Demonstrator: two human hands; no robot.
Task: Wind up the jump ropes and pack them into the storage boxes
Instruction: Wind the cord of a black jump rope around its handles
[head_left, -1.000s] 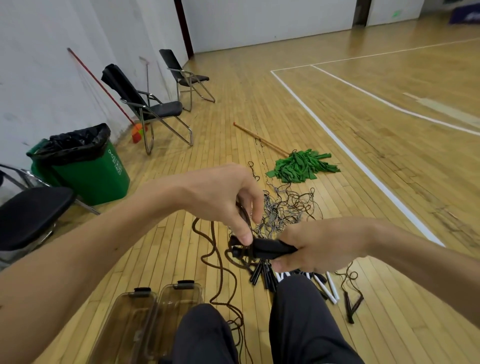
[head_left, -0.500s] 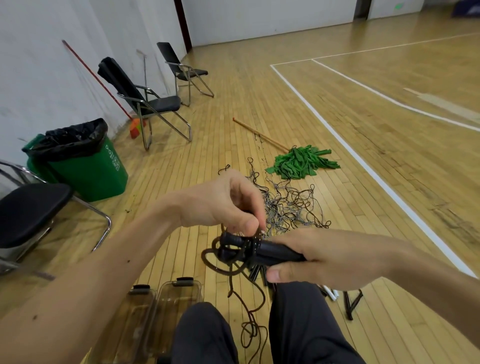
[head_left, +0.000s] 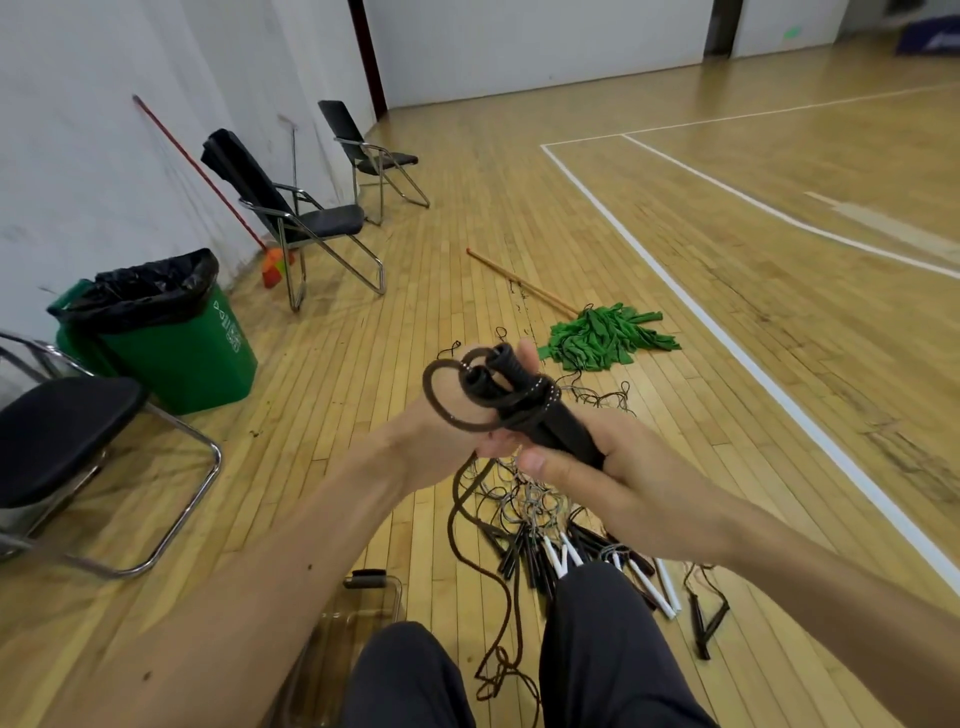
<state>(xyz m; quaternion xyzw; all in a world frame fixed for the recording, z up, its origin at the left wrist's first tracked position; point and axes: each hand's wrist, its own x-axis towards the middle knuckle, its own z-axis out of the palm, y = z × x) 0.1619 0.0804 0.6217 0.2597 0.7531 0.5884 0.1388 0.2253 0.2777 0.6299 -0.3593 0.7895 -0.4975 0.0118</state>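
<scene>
- Centrally, your right hand (head_left: 628, 483) clamps the jump rope (head_left: 556, 426) by its black handles.
- Your left hand (head_left: 452, 405) curls round its wound cord end.
- Below: storage box (head_left: 387, 597) beside your knee.

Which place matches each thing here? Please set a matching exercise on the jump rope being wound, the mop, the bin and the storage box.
Things:
1. jump rope
2. mop
3. bin
4. storage box

Places:
A. near the left wall
B. on the floor by the left knee
C. gripped by the right hand
D. flat on the floor, farther ahead

Pairs: 1-C, 2-D, 3-A, 4-B
</scene>
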